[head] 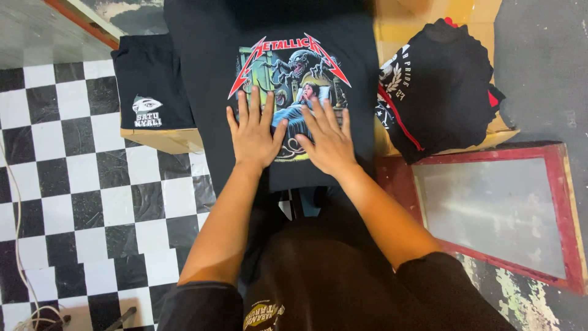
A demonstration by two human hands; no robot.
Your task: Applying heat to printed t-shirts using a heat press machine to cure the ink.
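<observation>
The person's left hand [253, 136] and right hand [327, 142] lie flat, fingers spread, pressing side by side on the colourful monster picture of a black T-shirt [211, 116] stretched over a board in front of them. A folded black shirt [150, 79] sits just to the left, a heap of black clothes [444, 86] sits to the right, and a red-framed printing screen [496, 211] lies beside the checkered floor [73, 184].
</observation>
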